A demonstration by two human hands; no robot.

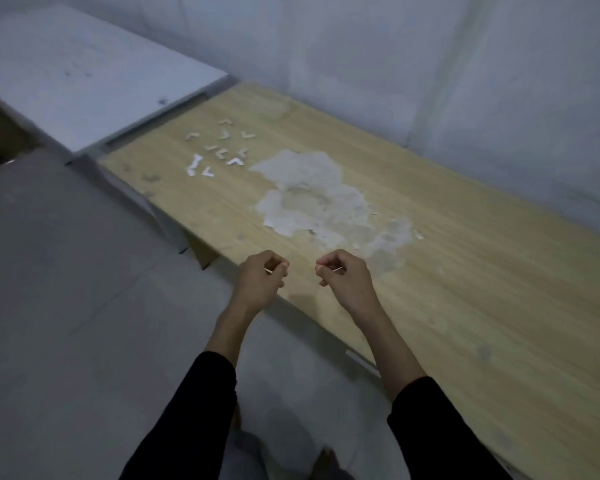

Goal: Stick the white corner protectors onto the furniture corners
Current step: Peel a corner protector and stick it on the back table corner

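Several white L-shaped corner protectors (219, 148) lie scattered on the far left part of a light wooden table (465, 271). My left hand (261, 277) hovers at the table's front edge with curled fingers pinching a small thin white piece (270, 270). My right hand (343, 275) is just to its right, above the tabletop, also pinching a thin white sliver (336, 270). What the two slivers are is too small to tell. Both forearms wear black sleeves.
A large patch of peeled, whitish surface (312, 199) marks the table's middle. A white table (84, 84) adjoins at the far left. A grey-white wall (430, 64) runs behind both. Grey floor (66, 289) lies to the left.
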